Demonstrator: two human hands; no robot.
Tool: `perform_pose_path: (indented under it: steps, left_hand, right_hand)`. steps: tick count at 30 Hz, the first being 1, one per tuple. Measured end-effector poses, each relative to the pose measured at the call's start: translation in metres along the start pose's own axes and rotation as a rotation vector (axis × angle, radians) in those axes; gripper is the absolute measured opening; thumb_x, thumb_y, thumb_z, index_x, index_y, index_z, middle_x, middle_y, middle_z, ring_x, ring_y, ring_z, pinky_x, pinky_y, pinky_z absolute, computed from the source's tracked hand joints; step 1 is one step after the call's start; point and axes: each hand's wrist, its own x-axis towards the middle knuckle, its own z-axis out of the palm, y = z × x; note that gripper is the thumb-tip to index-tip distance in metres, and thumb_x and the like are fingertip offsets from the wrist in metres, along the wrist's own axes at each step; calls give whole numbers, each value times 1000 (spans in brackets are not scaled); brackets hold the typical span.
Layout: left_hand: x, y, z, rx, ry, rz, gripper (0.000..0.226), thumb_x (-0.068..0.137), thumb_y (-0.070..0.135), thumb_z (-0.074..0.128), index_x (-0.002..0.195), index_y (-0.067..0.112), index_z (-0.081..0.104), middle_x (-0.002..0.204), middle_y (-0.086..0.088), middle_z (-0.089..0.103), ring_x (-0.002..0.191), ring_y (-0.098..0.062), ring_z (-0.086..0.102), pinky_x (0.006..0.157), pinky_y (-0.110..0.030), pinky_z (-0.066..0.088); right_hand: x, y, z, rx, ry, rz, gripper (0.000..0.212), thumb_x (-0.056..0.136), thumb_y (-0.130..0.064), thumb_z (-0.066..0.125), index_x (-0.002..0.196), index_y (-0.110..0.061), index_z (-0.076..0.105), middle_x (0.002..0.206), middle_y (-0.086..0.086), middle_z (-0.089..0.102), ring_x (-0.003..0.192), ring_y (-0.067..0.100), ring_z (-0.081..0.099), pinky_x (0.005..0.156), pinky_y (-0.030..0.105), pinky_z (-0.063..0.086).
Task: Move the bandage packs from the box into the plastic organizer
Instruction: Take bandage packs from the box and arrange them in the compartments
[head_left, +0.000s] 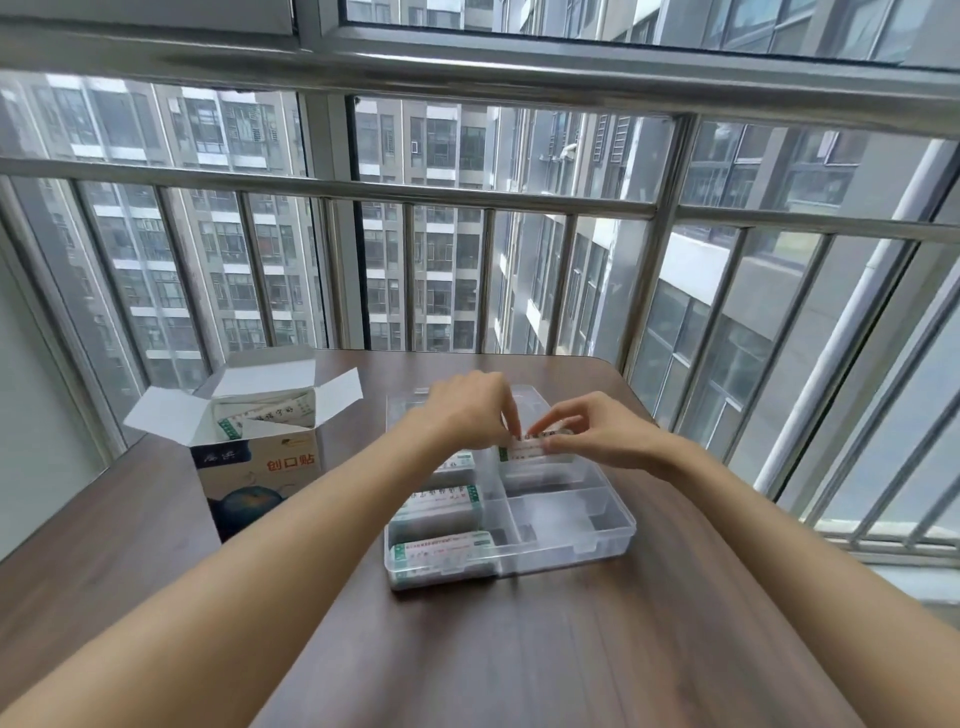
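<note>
A clear plastic organizer (618, 525) lies open on the dark wooden table. Its left column holds three white-and-green bandage packs: one in front (441, 553), one in the middle (447, 499) and one behind (460, 461), partly under my left forearm. Both hands hold another bandage pack (530, 448) over the far right compartment. My left hand (470, 415) pinches its left end and my right hand (592, 431) pinches its right end. The open cardboard box (260, 467) stands left of the organizer with more packs (265, 415) showing inside.
The organizer's near right compartment (566, 519) has nothing in it. The table (545, 649) ends at a metal railing (363, 192) and windows behind. The organizer's clear lid (410, 402) lies open toward the back.
</note>
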Motion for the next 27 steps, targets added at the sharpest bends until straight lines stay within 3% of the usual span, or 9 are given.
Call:
perform_pose_path:
  steps: [4,8,11,15,19,23,27]
  left_hand:
    - [1,-4,0,92,-64,12,16,84,31,70,99,30,75,93,7,74,79,-11,62,56,-23,39]
    - [2,-6,-3,89,-119,26,19,84,35,69,101,27,75,93,8,74,64,-3,58,53,-21,38]
    - [5,-4,-1,105,-192,36,18,87,34,64,102,29,73,96,11,73,56,4,55,55,-21,39]
    - [8,-3,3,115,-239,54,20,89,30,61,105,28,73,96,14,71,52,4,54,52,-19,38]
    - [10,-5,1,122,-245,57,19,88,32,63,104,28,72,98,10,72,56,2,54,53,-20,39]
    - [12,-8,1,88,-272,70,20,88,32,64,105,26,73,95,8,73,56,2,57,56,-21,42]
    - [14,-8,1,57,-301,75,21,89,28,62,107,24,72,88,8,72,53,3,56,61,-21,46]
  right_hand:
    - [10,0,1,-229,0,-7,11,79,-39,71,88,-33,69,82,-10,66,71,0,55,77,25,42]
    - [13,-9,-1,-396,-21,-19,18,81,-45,68,92,-32,74,94,-10,72,88,6,63,85,31,43]
    - [14,-20,-4,-559,-58,-19,18,84,-42,66,98,-34,74,99,-11,72,95,10,62,83,31,40]
    - [20,-30,-5,-693,-98,-4,17,83,-38,67,99,-36,73,103,-11,71,98,14,62,74,28,37]
    - [23,-39,-3,-851,-51,-5,20,79,-37,72,99,-31,73,100,-7,71,90,16,64,61,24,38]
    - [24,-43,-5,-834,-65,78,24,76,-39,75,98,-31,74,97,-6,67,92,18,62,66,26,41]
    - [31,-41,-7,-673,-277,134,24,86,-28,67,110,-33,70,101,-5,63,83,12,53,69,21,40]
